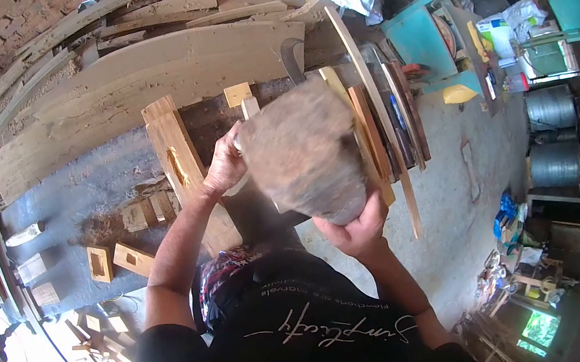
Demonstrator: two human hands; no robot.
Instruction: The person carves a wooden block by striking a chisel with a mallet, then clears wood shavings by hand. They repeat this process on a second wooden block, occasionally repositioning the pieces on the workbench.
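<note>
A large, rough brown block [300, 150], smeared by motion, is held up close in front of my chest; whether it is stone or wood I cannot tell. My left hand [227, 162] grips its left edge, fingers partly hidden behind it. Wrapped round its lower right corner is my right hand [358, 231], thumb on the near side. Behind my left wrist, a thick timber piece [166, 137] with a long slot cut in it lies across the dark workbench [74, 188]. A small pale wood block [238, 95] sits beyond it.
Long planks [139, 75] are stacked along the back. Two mortised wood blocks [99, 263] and a brush [25, 234] lie at left. Upright strips [375, 135] stand right of the block. A turquoise cabinet [421, 41] and metal drums [550, 108] are farther right.
</note>
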